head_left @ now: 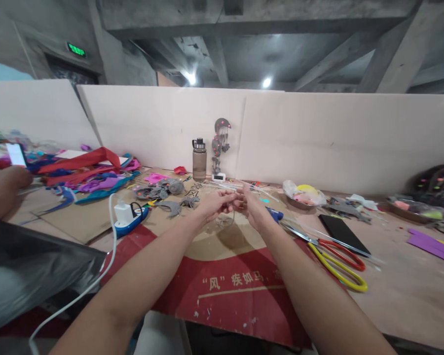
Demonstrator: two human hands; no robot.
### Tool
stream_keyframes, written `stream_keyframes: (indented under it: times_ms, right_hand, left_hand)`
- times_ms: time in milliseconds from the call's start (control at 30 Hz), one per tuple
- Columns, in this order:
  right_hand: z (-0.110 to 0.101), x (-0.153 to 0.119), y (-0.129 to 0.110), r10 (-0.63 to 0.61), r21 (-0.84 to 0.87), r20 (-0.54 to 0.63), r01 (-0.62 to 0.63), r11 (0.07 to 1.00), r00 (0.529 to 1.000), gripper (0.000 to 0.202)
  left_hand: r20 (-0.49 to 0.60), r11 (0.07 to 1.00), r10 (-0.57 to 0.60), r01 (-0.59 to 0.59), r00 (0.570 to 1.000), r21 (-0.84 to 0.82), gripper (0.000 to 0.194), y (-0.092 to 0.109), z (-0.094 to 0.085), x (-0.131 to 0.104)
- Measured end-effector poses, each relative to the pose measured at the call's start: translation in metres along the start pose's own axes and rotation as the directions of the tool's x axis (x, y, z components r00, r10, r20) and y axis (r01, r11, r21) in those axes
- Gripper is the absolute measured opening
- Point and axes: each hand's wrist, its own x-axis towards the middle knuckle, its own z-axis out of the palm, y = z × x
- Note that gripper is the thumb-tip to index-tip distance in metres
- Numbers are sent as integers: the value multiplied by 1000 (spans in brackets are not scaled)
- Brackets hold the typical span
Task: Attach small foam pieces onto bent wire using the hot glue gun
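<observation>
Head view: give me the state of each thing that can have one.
Left hand, fingers bent, close to the right
Right hand, fingers bent, grip unclear
Bottle, upright, lid on
Scissors, lying flat, blades apparently shut
Charger, plugged into blue strip
Black slab, flat, dark
Phone, screen lit
Green sign, lit
Ceiling lights, on

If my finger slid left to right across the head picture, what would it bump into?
Lit phone → white charger plug → grey crescent piece → left hand → right hand → red-and-yellow-handled scissors → purple sheet.
</observation>
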Motion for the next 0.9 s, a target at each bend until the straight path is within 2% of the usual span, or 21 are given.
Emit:
stream_keyframes:
  times_ms: [67, 133, 333, 500, 667, 767, 900]
  right_hand:
    - [6, -3, 1, 57, 69, 108, -64, 996, 993, 46]
    - [10, -6, 4, 69, 63, 138, -78, 995, 988, 42]
    - [7, -3, 8, -20, -124, -39, 15, 992, 999, 37]
    - [3, -1, 3, -119, -163, -103, 101, 981, 988, 36]
    - [2, 0, 2, -251, -300, -114, 207, 931, 961, 28]
    - [-1, 0, 0, -317, -394, -110, 251, 884, 942, 24]
    - [-3, -4, -11, -418, -442, -125, 327, 836, 900, 24]
  left_hand:
    - [-70, 999, 43, -44, 997, -11, 30, 0, -2, 2]
    - [-124, 997, 72, -74, 990, -11, 30, 1, -5, 3]
    - [-278, 992, 113, -122, 954, -15, 27, 7, -14, 4]
    - [-300, 985, 64, -109, 952, -137, 26, 11, -18, 3]
    - [-336, 961, -3, -91, 942, -262, 20, 14, -20, 5]
    - [-407, 942, -12, -126, 913, -311, 16, 20, -28, 5]
    - [-519, 930, 37, -220, 854, -295, 19, 32, -49, 4]
